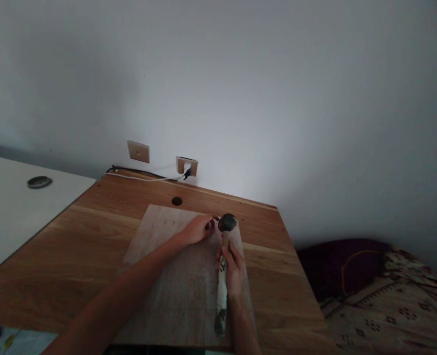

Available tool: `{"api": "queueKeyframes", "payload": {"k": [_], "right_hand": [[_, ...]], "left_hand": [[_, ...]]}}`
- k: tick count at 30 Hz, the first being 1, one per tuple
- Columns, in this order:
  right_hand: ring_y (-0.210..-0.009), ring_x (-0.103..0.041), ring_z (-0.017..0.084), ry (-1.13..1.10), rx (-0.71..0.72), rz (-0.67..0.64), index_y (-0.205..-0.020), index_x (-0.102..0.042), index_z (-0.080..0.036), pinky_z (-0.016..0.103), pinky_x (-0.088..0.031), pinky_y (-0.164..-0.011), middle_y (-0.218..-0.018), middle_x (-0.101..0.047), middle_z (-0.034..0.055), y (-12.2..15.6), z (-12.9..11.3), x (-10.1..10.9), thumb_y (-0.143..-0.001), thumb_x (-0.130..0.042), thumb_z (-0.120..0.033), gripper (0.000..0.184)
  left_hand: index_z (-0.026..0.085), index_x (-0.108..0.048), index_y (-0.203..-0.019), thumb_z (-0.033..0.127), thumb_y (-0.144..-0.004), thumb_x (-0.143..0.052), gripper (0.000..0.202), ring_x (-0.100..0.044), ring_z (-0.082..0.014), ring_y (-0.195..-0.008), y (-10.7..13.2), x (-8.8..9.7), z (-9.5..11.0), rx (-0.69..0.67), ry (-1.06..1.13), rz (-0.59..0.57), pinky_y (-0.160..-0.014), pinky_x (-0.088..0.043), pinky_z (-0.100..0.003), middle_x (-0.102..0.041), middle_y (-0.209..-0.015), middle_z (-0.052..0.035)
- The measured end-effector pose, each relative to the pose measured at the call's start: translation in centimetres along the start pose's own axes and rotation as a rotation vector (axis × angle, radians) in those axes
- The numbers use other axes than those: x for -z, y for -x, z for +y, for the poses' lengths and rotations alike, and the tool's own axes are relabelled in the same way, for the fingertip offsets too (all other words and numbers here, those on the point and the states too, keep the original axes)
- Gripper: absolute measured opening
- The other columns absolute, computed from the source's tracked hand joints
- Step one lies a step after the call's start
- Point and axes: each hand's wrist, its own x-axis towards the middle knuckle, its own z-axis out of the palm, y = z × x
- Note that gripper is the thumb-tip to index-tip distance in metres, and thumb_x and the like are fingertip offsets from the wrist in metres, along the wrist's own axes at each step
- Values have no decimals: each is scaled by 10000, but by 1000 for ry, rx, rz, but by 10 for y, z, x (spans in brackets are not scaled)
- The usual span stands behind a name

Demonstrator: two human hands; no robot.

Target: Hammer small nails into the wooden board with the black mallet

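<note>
A pale wooden board [181, 291] lies flat on the brown wooden table. My right hand [235, 266] is wrapped round the upper handle of a mallet [221, 296], whose handle is worn and white-painted. Its dark, rounded head [227, 223] is over the far right part of the board, just right of my left fingertips. My left hand [199, 229] reaches across the board, thumb and fingers curled together in a pinch near its far edge. Whatever is between those fingers is too small to make out. A few small dark marks dot the board left of that hand.
The table [277, 276] has a round cable hole [177, 200] near the wall. White and black cables run along its back edge to a wall socket [187, 166]. At left, a white table [15, 207] holds a dark round object [39, 182]. Patterned fabric [388, 310] lies at right.
</note>
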Motion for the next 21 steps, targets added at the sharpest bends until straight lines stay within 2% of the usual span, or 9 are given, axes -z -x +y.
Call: {"api": "queueKeyframes", "payload": {"k": [8,12,21], "right_hand": [[-457,-473,116,60,19,-41,-718,-650,-199,254,-357,-432,-595,-574,-22,0,0,0,-806,-741,-541,364],[-463,-475,119,74,21,-42,-755,-663,-199,257,-361,-434,-609,-579,-24,0,1,-1,-809,-734,-536,349],[-468,-471,122,98,62,-58,-758,-653,-202,257,-369,-437,-595,-559,-26,-1,4,0,-833,-712,-537,348]], "left_hand": [[155,-677,-1253,19,-757,-642,515,-666,-154,-720,0,1,2,16,33,-6,-711,-494,-264,-765,-920,-34],[155,-701,-1202,23,-745,-659,477,-667,-161,-722,-1,2,4,18,10,5,-703,-488,-265,-761,-902,-31],[154,-690,-1212,17,-755,-626,481,-685,-167,-732,-1,0,1,25,40,7,-726,-515,-273,-776,-905,-40]]}}
